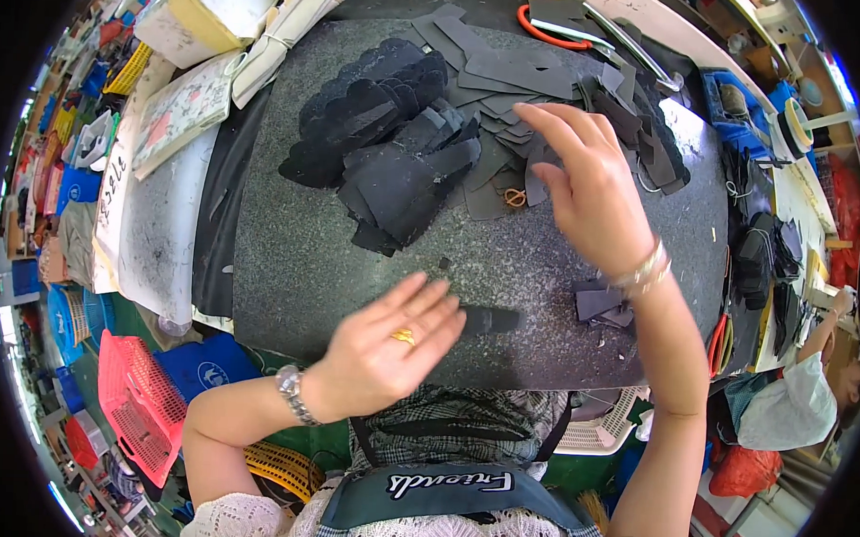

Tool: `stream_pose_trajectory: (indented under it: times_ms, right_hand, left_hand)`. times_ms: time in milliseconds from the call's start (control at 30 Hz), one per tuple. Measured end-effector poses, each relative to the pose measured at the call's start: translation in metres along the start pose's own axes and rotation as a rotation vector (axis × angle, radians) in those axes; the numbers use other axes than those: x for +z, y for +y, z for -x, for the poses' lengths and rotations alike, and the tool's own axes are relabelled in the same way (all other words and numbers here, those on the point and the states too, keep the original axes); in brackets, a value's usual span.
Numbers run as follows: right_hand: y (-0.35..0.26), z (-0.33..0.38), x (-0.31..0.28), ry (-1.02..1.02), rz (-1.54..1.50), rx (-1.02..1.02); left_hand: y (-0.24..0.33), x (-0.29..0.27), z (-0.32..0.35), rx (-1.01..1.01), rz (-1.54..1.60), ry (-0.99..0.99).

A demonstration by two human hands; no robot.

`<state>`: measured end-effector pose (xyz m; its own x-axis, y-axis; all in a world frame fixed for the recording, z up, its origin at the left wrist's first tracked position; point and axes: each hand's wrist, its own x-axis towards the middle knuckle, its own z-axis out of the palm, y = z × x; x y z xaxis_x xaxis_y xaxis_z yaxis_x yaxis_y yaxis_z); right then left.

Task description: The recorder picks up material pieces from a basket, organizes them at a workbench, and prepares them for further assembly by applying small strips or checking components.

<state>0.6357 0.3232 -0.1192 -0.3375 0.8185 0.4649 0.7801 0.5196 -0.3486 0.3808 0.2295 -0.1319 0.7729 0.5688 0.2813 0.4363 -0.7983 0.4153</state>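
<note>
My left hand (389, 348), with a gold ring and a wristwatch, lies flat with fingers stretched over the near part of the dark speckled work board (287, 282). Its fingertips reach the end of a small dark strip (494, 321); whether they touch it I cannot tell. Farther right, my right hand (594, 184) hovers with thumb and fingers apart, seemingly holding nothing. It is nearest to a loose pile of flat black cut pieces (522, 73) and a brown looped cord (515, 197). Left of these lie stacked black scalloped pieces (370, 101) and darker flat pieces (409, 187).
Orange-handled scissors (552, 36) lie at the board's far edge. A small dark stack (601, 305) sits by my right wrist. A blue bin (736, 109) stands right, a pink basket (141, 405) lower left. Another person (785, 409) is at far right.
</note>
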Motion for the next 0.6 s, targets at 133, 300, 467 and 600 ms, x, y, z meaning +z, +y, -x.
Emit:
stream_pose_trajectory:
  times_ms: [133,300,467,600]
  right_hand:
    - [0.02,0.022,-0.01,-0.073,-0.053,0.094]
    - [-0.046,0.061,-0.042,-0.138,-0.916,0.74]
    - [-0.072,0.088,-0.039,-0.285,-1.016,0.618]
    - [-0.079,0.097,-0.037,-0.303,-1.117,0.74]
  left_hand:
    - [0.01,0.026,0.011,-0.033,0.031,0.024]
    - [0.019,0.017,-0.004,-0.367,0.554,0.38]
    - [0.019,0.005,-0.008,-0.755,1.238,0.137]
    - [0.012,0.011,0.002,-0.178,0.49,0.354]
